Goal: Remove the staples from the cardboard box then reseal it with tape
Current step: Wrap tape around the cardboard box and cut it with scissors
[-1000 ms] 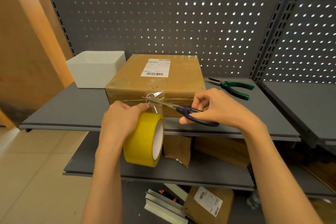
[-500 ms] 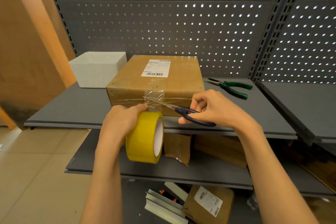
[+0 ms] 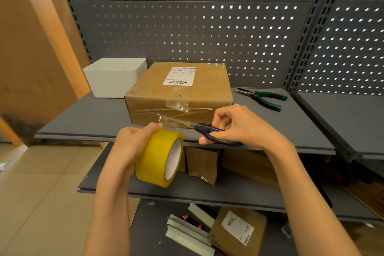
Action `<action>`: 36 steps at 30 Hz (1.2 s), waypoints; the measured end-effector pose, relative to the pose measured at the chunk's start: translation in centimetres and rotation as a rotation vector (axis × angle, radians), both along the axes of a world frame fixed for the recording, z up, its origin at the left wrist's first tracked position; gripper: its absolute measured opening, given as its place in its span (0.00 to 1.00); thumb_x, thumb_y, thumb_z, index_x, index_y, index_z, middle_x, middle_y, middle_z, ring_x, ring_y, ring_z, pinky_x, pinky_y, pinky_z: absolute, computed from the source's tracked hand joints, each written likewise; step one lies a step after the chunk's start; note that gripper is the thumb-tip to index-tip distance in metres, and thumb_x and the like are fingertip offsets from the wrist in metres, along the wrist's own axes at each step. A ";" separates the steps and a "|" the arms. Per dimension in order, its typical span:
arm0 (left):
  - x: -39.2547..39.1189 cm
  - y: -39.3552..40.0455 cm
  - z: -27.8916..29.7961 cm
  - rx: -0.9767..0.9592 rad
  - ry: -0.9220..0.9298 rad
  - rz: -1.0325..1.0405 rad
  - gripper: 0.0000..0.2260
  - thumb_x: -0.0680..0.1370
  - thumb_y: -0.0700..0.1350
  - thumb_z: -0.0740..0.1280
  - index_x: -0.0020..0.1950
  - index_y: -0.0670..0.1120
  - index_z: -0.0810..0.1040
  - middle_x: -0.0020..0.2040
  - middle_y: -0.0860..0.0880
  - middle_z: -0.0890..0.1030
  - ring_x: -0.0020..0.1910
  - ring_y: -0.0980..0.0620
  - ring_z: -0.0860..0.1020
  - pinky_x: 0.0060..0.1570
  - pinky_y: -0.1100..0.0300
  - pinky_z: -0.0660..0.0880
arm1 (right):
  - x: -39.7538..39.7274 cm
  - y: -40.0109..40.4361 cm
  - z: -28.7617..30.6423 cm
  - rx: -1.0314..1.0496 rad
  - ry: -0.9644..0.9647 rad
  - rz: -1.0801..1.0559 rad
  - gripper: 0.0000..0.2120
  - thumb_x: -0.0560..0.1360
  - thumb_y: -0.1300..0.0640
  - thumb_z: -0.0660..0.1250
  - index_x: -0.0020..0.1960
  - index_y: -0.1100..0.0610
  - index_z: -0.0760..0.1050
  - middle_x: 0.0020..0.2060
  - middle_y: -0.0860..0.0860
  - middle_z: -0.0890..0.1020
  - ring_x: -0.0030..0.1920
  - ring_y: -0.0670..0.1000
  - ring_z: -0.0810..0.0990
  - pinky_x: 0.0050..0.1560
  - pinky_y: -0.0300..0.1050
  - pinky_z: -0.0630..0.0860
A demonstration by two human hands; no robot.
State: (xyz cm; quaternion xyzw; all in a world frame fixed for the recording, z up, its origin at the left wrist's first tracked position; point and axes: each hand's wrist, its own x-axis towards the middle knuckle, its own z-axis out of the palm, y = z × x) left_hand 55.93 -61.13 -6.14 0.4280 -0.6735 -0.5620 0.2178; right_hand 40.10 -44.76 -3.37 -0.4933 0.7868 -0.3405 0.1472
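Observation:
A brown cardboard box (image 3: 187,93) with a white shipping label lies on the grey upper shelf (image 3: 87,118), clear tape running over its top and front edge. My left hand (image 3: 133,141) grips a yellow tape roll (image 3: 158,158) in front of the box, thumb on the loose tape end. My right hand (image 3: 241,127) holds dark-handled scissors (image 3: 207,131), their blades pointing left at the clear strip between roll and box. The strip looks detached from the box front.
A white bin (image 3: 116,77) stands left of the box. Green-handled pliers (image 3: 264,96) lie on the shelf to the right. Brown packets and boxes sit on the lower shelf (image 3: 228,191); another labelled box (image 3: 239,233) and metal strips lie on the floor.
The tape roll and both hands have drawn back from the box towards me; the strip that ran to the box front now ends free by the scissor blades.

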 end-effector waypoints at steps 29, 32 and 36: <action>1.0 1.4 2.0 -0.174 0.161 0.003 0.14 0.73 0.54 0.68 0.31 0.49 0.78 0.34 0.48 0.76 0.35 0.51 0.73 0.35 0.57 0.67 | -2.6 3.0 -4.4 0.053 0.344 -0.858 0.14 0.76 0.57 0.65 0.58 0.64 0.75 0.52 0.60 0.79 0.51 0.59 0.78 0.46 0.47 0.74; 1.3 1.2 1.9 -0.131 0.153 -0.012 0.15 0.73 0.55 0.68 0.32 0.46 0.78 0.31 0.48 0.76 0.32 0.52 0.73 0.33 0.58 0.68 | -2.7 2.8 -4.7 0.093 0.398 -0.831 0.13 0.76 0.57 0.65 0.57 0.63 0.76 0.51 0.60 0.80 0.51 0.58 0.78 0.45 0.46 0.74; 1.8 1.0 1.8 -0.081 0.146 -0.037 0.15 0.73 0.57 0.67 0.37 0.45 0.78 0.33 0.47 0.76 0.32 0.52 0.74 0.34 0.58 0.69 | -2.9 2.6 -4.9 0.155 0.442 -0.815 0.14 0.77 0.55 0.64 0.57 0.63 0.76 0.50 0.59 0.80 0.52 0.58 0.76 0.45 0.47 0.74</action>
